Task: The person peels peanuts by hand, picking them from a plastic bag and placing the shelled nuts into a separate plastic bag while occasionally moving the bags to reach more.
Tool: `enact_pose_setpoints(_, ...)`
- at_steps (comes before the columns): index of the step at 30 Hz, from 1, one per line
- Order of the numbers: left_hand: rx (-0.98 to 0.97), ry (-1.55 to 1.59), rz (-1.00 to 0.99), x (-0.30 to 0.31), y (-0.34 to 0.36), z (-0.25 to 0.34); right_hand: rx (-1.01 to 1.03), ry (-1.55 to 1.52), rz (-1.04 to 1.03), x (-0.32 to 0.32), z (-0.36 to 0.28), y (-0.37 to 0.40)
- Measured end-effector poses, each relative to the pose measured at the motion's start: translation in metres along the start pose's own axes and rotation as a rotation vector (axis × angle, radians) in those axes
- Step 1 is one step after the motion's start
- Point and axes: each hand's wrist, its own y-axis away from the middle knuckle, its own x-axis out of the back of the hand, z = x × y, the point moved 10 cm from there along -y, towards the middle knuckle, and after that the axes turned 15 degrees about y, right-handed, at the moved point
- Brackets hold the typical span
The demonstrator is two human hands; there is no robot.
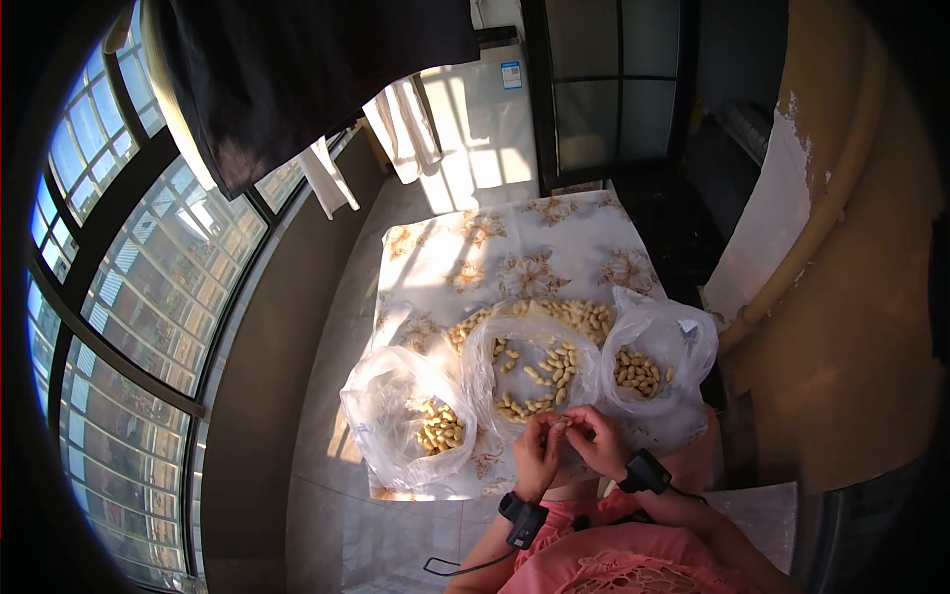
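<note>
My left hand point(536, 450) and my right hand point(596, 442) meet at the table's near edge, fingers bent and fingertips pressed together. Between them shows a small pale bit of a peanut point(563, 422), mostly hidden by the fingers. Just beyond is the middle clear plastic bag point(477, 381), its mouth spread wide, with loose unshelled peanuts point(560, 368) inside. To the left stands another open plastic bag point(381, 401) holding a heap of peanuts point(438, 428). A third plastic bag point(693, 342) on the right holds more peanuts point(638, 374).
A floral cloth point(534, 272) covers the table, and a row of peanuts point(584, 315) lies behind the middle bag. Dark cloth point(317, 79) hangs at the upper left, near tall windows point(178, 277). Each wrist wears a black band, the left one point(522, 520) trailing a cable.
</note>
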Motion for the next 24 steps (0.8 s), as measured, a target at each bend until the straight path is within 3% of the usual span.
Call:
enact_pose_setpoints(12,0.023,-0.108,-0.044,-0.001,0.0,0.008,0.038,0.017,0.041,0.006,-0.006,-0.001)
enact_pose_setpoints(19,0.013,-0.102,-0.076,-0.006,0.0,0.011,-0.044,-0.038,-0.049,0.001,0.002,0.0)
enact_pose_setpoints(22,-0.122,0.02,-0.096,-0.008,0.001,0.017,-0.021,-0.021,-0.065,0.002,-0.002,-0.002)
enact_pose_setpoints(24,0.013,-0.023,-0.11,-0.006,0.002,0.008,-0.014,-0.012,-0.074,0.001,-0.003,-0.002)
